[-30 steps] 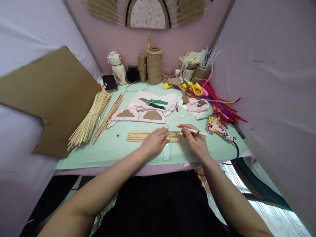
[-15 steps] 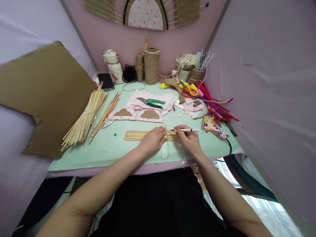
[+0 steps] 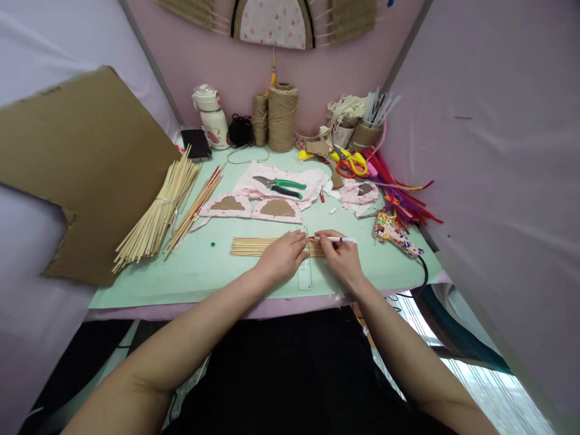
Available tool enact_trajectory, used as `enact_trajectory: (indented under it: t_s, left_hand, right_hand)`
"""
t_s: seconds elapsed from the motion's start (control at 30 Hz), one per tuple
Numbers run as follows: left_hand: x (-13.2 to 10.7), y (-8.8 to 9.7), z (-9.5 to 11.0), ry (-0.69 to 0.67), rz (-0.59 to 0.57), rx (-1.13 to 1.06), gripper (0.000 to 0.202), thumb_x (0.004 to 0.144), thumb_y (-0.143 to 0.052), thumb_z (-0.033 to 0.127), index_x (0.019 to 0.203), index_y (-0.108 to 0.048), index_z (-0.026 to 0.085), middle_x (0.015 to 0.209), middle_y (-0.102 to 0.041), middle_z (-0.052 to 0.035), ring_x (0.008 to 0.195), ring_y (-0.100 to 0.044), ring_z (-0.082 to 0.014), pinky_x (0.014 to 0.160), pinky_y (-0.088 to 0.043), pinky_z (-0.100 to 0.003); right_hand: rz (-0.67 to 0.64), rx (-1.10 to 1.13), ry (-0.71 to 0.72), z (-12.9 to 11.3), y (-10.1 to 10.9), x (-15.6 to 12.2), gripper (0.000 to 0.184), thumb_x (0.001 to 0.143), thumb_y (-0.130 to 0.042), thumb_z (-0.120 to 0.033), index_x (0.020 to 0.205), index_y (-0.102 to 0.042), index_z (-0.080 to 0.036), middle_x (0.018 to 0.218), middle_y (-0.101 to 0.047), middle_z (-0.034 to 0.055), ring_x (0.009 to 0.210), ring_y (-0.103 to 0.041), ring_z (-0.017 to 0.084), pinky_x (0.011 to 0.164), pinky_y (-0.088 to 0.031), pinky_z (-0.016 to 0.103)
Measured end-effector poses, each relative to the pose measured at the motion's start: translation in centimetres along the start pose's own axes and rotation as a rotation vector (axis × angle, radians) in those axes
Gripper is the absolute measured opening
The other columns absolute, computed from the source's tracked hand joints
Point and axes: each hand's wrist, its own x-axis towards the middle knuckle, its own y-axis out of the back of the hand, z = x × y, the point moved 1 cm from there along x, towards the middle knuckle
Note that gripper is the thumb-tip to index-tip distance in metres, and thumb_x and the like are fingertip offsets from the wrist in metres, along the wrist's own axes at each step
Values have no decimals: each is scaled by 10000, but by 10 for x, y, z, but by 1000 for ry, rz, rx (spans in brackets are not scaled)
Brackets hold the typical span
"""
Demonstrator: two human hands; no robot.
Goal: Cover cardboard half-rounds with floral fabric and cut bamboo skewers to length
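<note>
A flat row of thin bamboo sticks (image 3: 254, 246) lies on the pale green mat (image 3: 203, 275). A clear ruler (image 3: 305, 272) crosses the row at its right part. My left hand (image 3: 283, 257) lies flat on the sticks and the ruler, fingers stretched out. My right hand (image 3: 341, 257) pinches a white pen with a red tip (image 3: 338, 240), and the tip rests at the ruler's edge on the sticks.
A big bundle of bamboo sticks (image 3: 156, 214) and a cardboard sheet (image 3: 81, 163) lie at the left. Green-handled cutters (image 3: 281, 186) rest on pink cloth. A patterned glue gun (image 3: 396, 235), pipe cleaners (image 3: 403, 193), scissors (image 3: 351, 163) and twine spools (image 3: 281, 116) sit further back and right.
My right hand has moved the pen leftwards until its tip reaches the ruler's edge. My left hand has stayed on the sticks and ruler.
</note>
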Motion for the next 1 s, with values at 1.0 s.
enact_trajectory:
  t_s: [1.0]
  left_hand:
    - [-1, 0, 0, -18, 8, -3, 387, 931, -418, 290, 1242, -571, 118, 1363, -537, -106, 1301, -452, -209, 1131, -303, -364]
  right_hand:
    - [-40, -150, 235, -7, -1, -14, 216, 910, -463, -246, 924, -674, -197, 894, -719, 65, 846, -658, 192, 775, -501, 317]
